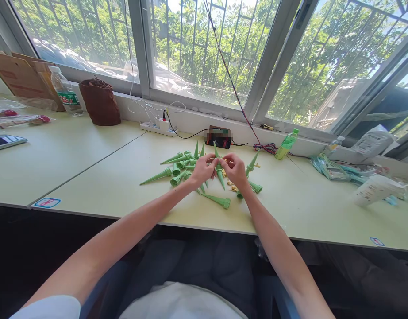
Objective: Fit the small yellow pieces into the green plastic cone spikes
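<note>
A smartphone (8, 141) lies at the left edge of a pale tabletop (98, 177). Next, toward the back edge, stand a water bottle (66, 93) and a brown bag (99, 103), then a white power strip (159, 129) along that edge.

Around the middle, between front and back edges, lies a loose heap of green plastic spikes (157, 175) — long cones with a wider, cup-like end. Over the heap's right part, the left hand (204, 169) pinches a green spike (216, 151) between thumb and fingertips, its point toward the back edge. The right hand (235, 169) meets it from the other side, fingertips drawn together in a pinch; exactly what they grip is too small to tell. Small yellow fittings (231, 186) lie beneath that hand.

The spike looks light, stiff and smooth, perhaps a little slippery — the broad collar probably offers a surer hold than the tapering point. The fittings look easier to snap.

Further right, a green-capped bottle (286, 144) stands by the back edge, and plastic packets (333, 169) lie toward the back right corner.
</note>
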Available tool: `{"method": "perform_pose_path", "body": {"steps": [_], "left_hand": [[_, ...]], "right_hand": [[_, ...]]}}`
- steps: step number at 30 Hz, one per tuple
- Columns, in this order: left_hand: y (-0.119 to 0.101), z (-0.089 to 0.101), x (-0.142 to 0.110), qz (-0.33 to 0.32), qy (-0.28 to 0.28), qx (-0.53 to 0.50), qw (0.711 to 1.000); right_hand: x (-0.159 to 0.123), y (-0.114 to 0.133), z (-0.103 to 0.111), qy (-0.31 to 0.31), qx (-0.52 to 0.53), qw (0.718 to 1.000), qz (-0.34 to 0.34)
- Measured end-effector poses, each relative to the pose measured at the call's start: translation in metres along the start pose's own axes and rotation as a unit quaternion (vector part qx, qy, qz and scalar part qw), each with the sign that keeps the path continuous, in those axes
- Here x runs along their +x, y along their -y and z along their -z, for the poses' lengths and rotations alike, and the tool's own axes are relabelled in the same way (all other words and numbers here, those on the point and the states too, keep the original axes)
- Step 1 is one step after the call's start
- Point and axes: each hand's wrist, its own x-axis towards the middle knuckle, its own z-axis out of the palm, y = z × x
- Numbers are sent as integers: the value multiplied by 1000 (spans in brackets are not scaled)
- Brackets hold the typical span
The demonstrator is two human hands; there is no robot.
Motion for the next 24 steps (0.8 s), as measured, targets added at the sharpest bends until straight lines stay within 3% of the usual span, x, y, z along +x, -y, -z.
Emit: {"method": "perform_pose_path", "body": {"steps": [5, 16, 24], "left_hand": [[-1, 0, 1, -11, 16, 0, 1000], [-4, 1, -2, 94, 60, -77, 991], [-4, 4, -1, 97, 72, -71, 990]], "right_hand": [[-2, 4, -2, -11, -29, 999, 18], [-6, 3, -4, 8, -110, 989, 96], [-7, 1, -3, 21, -136, 982, 127]]}}
